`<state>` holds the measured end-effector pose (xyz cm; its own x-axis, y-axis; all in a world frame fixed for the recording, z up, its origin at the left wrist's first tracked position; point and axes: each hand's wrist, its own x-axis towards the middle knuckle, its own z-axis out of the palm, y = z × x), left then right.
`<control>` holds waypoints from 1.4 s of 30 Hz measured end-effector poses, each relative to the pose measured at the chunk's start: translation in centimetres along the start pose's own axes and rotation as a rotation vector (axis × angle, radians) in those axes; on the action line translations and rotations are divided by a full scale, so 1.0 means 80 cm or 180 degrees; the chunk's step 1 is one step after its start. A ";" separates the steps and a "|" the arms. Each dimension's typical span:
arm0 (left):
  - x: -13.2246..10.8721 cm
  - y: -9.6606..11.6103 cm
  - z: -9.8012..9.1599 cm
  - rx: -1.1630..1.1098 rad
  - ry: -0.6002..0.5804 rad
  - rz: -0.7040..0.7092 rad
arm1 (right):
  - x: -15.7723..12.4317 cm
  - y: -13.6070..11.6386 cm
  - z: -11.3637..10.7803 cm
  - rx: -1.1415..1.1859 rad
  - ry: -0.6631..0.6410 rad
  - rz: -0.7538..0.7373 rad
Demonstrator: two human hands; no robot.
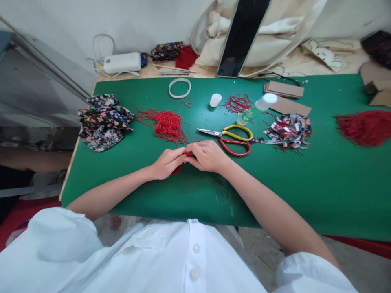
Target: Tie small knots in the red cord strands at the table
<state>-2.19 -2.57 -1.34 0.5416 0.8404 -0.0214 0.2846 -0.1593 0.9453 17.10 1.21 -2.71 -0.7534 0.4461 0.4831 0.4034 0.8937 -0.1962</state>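
Observation:
Both hands meet over the green mat, pinching a small red piece (189, 154) between their fingertips. My left hand (167, 163) is closed on it from the left, and my right hand (207, 156) closes on it from the right. More red material (176, 169) shows under the left fingers, with thin red strands (187, 185) trailing onto the mat below. Just beyond the hands lies a pile of red cords (168, 125). Scissors (226, 136) with one yellow and one red handle rest beyond my right hand, blades pointing left.
Floral fabric (105, 122) lies at the left of the green mat (330, 179). A tape roll (179, 88), white cap (215, 100), glue bottle (256, 108), cardboard strips (284, 89) and fabric scraps (287, 131) sit farther back. A phone (242, 36) leans upright behind.

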 end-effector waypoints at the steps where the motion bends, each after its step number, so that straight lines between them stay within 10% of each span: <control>1: 0.000 0.000 0.000 -0.0028 0.0011 -0.0008 | 0.000 0.000 0.000 -0.0034 -0.0009 -0.0010; 42: 0.002 -0.004 0.003 -0.0035 0.0121 0.0038 | 0.002 -0.026 0.006 -0.0312 0.0267 0.0726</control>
<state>-1.99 -2.54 -1.70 0.5145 0.8575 0.0021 0.2695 -0.1641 0.9489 15.90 -0.57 -2.63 -0.5931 0.6265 0.5057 0.6094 0.7598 -0.2266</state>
